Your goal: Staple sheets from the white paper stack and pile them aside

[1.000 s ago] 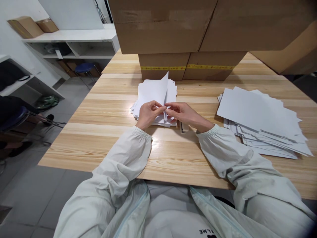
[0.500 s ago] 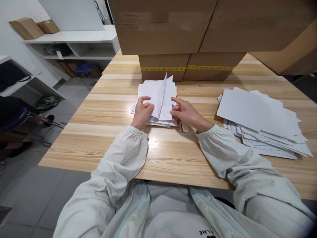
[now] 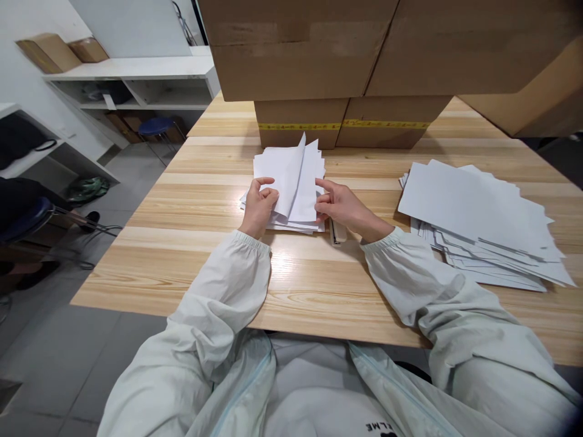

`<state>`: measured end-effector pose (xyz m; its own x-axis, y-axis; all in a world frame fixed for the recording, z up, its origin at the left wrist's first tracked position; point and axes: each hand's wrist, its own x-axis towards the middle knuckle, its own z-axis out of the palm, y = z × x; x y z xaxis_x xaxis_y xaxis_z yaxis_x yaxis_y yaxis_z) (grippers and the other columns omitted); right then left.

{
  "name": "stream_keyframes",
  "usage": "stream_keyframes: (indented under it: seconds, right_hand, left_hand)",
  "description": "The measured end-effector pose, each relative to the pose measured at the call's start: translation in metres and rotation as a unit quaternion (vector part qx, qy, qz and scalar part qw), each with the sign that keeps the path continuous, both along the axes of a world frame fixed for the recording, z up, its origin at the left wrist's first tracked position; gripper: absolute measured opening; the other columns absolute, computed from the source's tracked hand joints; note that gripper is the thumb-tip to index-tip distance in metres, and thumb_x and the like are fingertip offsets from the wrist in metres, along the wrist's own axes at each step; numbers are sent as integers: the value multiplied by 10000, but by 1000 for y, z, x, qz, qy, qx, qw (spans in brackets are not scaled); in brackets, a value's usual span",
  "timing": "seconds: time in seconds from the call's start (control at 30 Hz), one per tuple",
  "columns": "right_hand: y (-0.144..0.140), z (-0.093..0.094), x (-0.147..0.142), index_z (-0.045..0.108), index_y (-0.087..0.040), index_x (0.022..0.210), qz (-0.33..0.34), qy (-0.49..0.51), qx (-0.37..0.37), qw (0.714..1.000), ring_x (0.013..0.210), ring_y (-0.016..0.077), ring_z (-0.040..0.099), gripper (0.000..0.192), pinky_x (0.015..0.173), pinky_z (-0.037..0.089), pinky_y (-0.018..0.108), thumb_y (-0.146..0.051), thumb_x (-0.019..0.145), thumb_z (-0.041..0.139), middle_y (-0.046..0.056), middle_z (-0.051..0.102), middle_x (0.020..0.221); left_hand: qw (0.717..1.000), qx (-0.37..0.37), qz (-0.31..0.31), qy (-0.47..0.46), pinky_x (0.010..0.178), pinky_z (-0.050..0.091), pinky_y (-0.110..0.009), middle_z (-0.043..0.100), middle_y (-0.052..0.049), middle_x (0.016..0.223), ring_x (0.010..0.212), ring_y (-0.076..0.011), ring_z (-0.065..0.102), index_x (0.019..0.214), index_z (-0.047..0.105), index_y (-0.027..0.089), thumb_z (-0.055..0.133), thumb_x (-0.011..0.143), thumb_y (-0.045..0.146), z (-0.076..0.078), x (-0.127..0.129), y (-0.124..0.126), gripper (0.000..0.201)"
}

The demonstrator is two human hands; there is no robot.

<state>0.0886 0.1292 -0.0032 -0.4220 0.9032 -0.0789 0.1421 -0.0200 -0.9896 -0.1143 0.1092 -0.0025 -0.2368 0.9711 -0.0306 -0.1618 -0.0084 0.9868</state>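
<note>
A stack of white paper [image 3: 312,203] lies in front of me, its sheets unevenly piled. My left hand [image 3: 260,203] pinches the lower left part of the top sheet [image 3: 286,176], which is folded over so that its right edge stands up off the pile. At the right edge of the stack, my right hand [image 3: 341,206] has its fingertips closed on the sheets beneath. Partly under that hand, beside the pile, is a small pale stapler [image 3: 337,234].
A larger, loosely fanned pile of white sheets [image 3: 478,212] lies to the right. Stacked cardboard boxes [image 3: 300,54] stand behind the paper. The wooden table's [image 3: 150,267] left edge slopes away beside me. A person's shoe [image 3: 39,274] shows at far left, near a blue stool [image 3: 157,125].
My left hand has moved slightly left, drawing the lifted sheet's lower part with it. The right hand stays at the stack's edge.
</note>
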Motion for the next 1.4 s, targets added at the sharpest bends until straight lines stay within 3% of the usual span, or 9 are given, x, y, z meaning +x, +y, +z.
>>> stream_keyframes:
  seconds: [0.27,0.57,0.77,0.87,0.93,1.03,1.13,1.23,1.4]
  right_hand:
    - [-6,12,-3,361,-146,1552,-17,20,-32,999,595,129,651,830,617,630,261,3,765,579,-65,622,612]
    - [-15,18,-8,605,-169,1327,31,68,-62,995,927,171,735,409,803,649,317,-281,934,631,114,726,1164]
    - [-12,13,-7,475,-280,1467,-27,51,-13,998,844,163,698,562,763,640,348,-432,943,610,67,709,1076]
    - [-11,12,-6,402,-350,1512,-59,33,58,996,872,163,660,663,734,621,321,-526,912,623,46,673,1089]
    - [-10,12,-6,518,-321,1422,-70,11,81,994,912,167,638,613,727,603,293,-583,881,635,50,657,1107]
    - [-8,11,-6,707,-208,1032,-73,-5,61,996,835,158,606,529,658,558,254,-691,852,589,54,653,960]
    - [-6,9,-7,674,-174,789,-69,5,15,998,648,121,530,543,537,464,231,-715,799,627,14,582,721]
    - [-4,0,-11,702,-163,818,-84,26,-3,996,564,91,474,391,485,376,222,-537,727,771,-14,589,673]
    - [7,-9,-14,740,-153,800,-185,72,69,978,611,95,542,171,577,433,241,-269,675,752,-1,689,722]
  left_hand:
    - [991,-53,50,-116,486,358,-181,568,72,653,525,-73,488,983,544,199,672,624,125,-9,-12,7,388]
    - [993,-30,45,-105,493,359,-179,551,70,647,533,-76,488,959,561,202,679,634,142,-11,-8,5,351]
    - [994,-28,49,-89,484,344,-181,559,65,668,524,-69,485,962,559,197,673,673,136,-14,-9,7,316]
    - [998,8,54,-44,492,350,-195,530,77,627,513,-78,479,952,545,211,665,722,148,-18,-6,6,268]
    - [997,62,45,20,534,392,-209,539,75,623,541,-93,515,969,539,227,668,775,195,-18,0,0,235]
    - [972,155,-63,164,731,504,-278,698,-6,846,795,-155,673,1106,557,241,663,861,341,-14,13,-18,285]
    - [926,210,-159,270,930,510,-387,735,-93,1091,1055,-227,698,1227,552,226,538,952,469,-9,24,-35,367]
    - [922,246,-88,286,925,524,-405,743,-91,1057,1028,-230,707,1208,566,220,463,983,515,-9,29,-42,385]
    - [927,283,176,170,950,518,-362,719,-60,1055,1016,-190,686,1139,565,233,512,963,518,-7,9,-27,339]
